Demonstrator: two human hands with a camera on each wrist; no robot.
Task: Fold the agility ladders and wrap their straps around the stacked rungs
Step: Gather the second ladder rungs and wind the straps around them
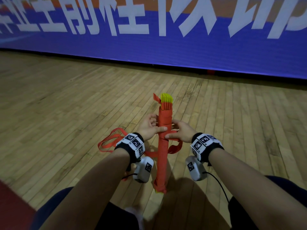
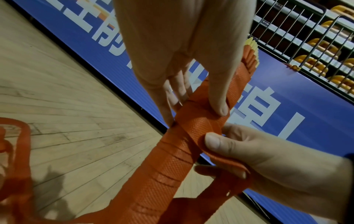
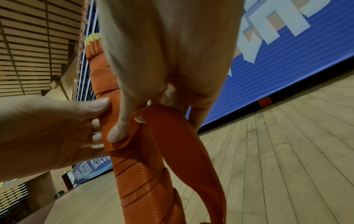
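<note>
While left hand (image 1: 150,127) steadies wrapped rungs (image 1: 163,146), right hand (image 1: 180,133) pinches strap (image 1: 174,147)

Stacked rungs (image 1: 163,145) mostly hidden under wrapped orange strap (image 1: 106,143); banner (image 1: 166,47) lettering cut off at top edge.

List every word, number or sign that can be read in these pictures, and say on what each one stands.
Blue banner: large white Chinese characters, cut off by the frame edge; none reads whole.
Wrist bands: square black-and-white code markers, no words.
Far banner: white print, too blurred to read.
Strapped rung bundle: no text.
</note>
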